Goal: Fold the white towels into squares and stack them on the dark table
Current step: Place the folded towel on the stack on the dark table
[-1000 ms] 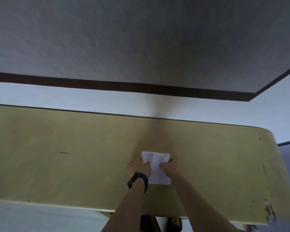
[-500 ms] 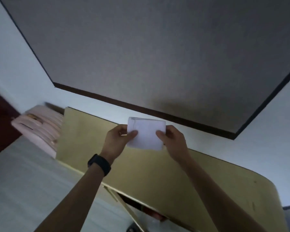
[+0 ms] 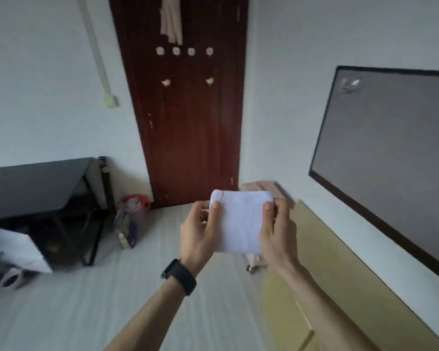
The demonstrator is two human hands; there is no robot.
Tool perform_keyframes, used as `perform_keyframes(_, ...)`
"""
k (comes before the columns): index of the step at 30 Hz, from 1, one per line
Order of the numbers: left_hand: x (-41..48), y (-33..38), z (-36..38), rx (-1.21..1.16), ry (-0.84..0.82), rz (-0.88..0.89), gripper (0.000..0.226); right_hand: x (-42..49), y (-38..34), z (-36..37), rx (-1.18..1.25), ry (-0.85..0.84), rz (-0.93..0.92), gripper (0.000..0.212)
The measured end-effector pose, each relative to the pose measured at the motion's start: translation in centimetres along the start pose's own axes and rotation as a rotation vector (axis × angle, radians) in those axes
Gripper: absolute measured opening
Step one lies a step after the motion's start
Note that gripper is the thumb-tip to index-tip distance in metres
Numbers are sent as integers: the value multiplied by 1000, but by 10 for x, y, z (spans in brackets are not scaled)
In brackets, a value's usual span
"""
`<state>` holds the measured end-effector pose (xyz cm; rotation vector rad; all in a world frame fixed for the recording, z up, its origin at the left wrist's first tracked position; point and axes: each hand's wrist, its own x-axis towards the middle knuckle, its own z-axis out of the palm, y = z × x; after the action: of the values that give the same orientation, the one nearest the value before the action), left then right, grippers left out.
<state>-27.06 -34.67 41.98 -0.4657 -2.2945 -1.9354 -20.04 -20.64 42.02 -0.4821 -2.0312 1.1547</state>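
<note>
Towel (image 3: 241, 224) lifted off yellow counter (image 3: 340, 287); we've turned toward dark counter (image 3: 31, 186) at 9 o'clock. Left hand (image 3: 198, 236) and right hand (image 3: 276, 234) grip its sides, pinched so folds hold.

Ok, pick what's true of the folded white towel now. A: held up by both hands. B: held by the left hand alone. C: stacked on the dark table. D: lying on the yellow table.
A: left hand and right hand each pinch a side of the towel, off any surface.

The towel (image 3: 241, 224) lies between left hand (image 3: 198, 234) and right hand (image 3: 276, 236), with the table (image 3: 36, 183) well left and the door (image 3: 188, 122) behind.
</note>
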Motion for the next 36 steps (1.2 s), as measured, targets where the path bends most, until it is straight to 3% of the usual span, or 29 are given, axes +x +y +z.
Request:
perform_keyframes(7,45,-106,-296,54,304,-133,28,-74,-120,287,150,-385,-124,11)
perform_keyframes(12,58,-149,-479,25,517,-300,34,-142,-207,451,262,-667,-108,13)
perform_keyframes(19,81,-206,-676,64,819,-371,26,-217,-299,655,326,-841,-109,15)
perform_keyframes(27,165,-284,-897,113,910,-404,22,-261,-392,896,394,-967,-125,13)
perform_keyframes(36,272,-356,-1091,45,952,-434,24,-277,-478,1133,390,-999,-182,14)
